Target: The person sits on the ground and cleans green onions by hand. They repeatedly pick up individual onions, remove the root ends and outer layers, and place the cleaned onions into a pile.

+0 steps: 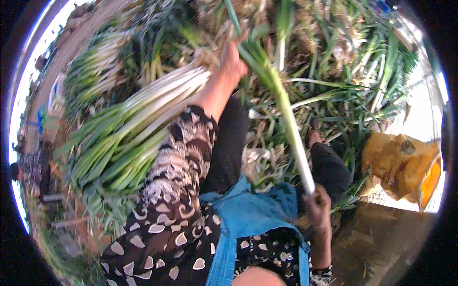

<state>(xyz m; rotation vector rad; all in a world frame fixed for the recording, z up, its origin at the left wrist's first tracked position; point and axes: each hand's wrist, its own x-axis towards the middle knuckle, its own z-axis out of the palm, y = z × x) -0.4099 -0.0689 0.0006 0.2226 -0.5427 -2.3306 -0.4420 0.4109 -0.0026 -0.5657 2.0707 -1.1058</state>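
A long leek (288, 111) slants across the space before me, white end low and green leaves high. My left hand (234, 59) grips it at the green leaves, with the fingers partly hidden and blurred. Around the white root end closes my right hand (318, 203), close to my blue apron (257, 207). Whether the right hand also has a tool in it is hard to tell. Beside my left forearm lies a thick bundle of leeks (150, 111), white ends towards the upper right. Another leek (281, 46) stands out just beyond my left hand.
Leek trimmings (264, 161) cover the ground between my legs. More leeks are heaped at the upper left (96, 68) and the right (381, 78). A crumpled orange-yellow sack (399, 164) lies at the right, above a brown flat surface (386, 239).
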